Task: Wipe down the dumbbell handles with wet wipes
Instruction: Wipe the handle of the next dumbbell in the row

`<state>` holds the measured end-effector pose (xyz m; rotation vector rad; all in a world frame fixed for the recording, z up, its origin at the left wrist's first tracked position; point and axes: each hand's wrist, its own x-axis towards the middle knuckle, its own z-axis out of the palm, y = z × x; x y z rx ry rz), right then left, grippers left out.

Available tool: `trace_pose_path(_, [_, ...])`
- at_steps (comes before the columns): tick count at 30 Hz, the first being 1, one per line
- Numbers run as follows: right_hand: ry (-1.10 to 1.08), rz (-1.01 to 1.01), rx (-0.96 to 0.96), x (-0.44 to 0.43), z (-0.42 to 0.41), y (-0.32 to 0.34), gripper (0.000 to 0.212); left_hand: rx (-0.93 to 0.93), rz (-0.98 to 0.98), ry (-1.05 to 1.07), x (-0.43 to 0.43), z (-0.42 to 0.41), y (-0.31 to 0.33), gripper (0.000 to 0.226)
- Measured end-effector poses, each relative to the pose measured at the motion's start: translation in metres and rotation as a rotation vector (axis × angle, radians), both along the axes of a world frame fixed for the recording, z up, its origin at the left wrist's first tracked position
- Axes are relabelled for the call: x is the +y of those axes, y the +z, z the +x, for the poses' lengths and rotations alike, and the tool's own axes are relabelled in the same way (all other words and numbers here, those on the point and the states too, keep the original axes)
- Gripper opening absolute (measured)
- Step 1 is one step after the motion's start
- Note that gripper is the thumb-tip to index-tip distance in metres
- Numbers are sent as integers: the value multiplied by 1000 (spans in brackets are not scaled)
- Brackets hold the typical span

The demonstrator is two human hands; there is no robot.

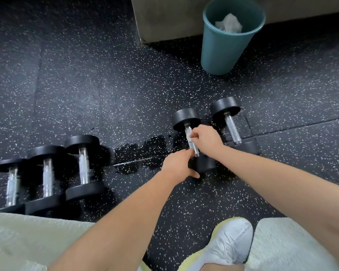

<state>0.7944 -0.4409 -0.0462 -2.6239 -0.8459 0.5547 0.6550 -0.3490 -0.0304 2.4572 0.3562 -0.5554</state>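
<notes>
A dumbbell (192, 137) is laid on the speckled floor (106, 85), nearer the viewer than the teal bin (226, 42), which holds crumpled white wipes (228, 23). Its handle is gripped by the right hand (205, 138), closed around the bar with a pale wipe (188, 133) seemingly pressed beneath (partly hidden). The near end weight is steadied by the left hand (179, 165), fingers curled on it. A second dumbbell (232, 126) lies just right of the first; three more (47, 173) are lined well left. A dark wet patch (139, 151) is seen between them.
</notes>
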Motion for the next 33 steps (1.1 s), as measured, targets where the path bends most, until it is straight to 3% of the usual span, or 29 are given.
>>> trace_pose_path(3, [43,-7,-29,-6,4,4,15,-4,-7,12,-1,1,-2,69])
trace_pose_path(6, [-86,47,-122,9,10,3,19,-9,-10,13,-3,3,-1,70])
trace_pose_path(10, [-167,57,-95,28,-1,-2,25,-10,-12,24,-5,1,2,69])
trace_pose_path(16, [62,-59,-21,-2,-5,9,15,-8,-105,93,1,-7,-1,65])
trace_pose_path(19, [185,-150,111,-12,-4,20,15,-20,-106,102,-1,-10,-3,68])
trace_pose_path(26, [-1,-54,68,12,8,20,14,-86,-8,113,-12,-16,-6,68])
trace_pose_path(30, [85,-158,89,7,-1,15,20,-50,21,103,-4,-14,0,64])
trace_pose_path(33, [195,-246,210,-1,-3,20,23,-30,-27,175,3,-17,0,59])
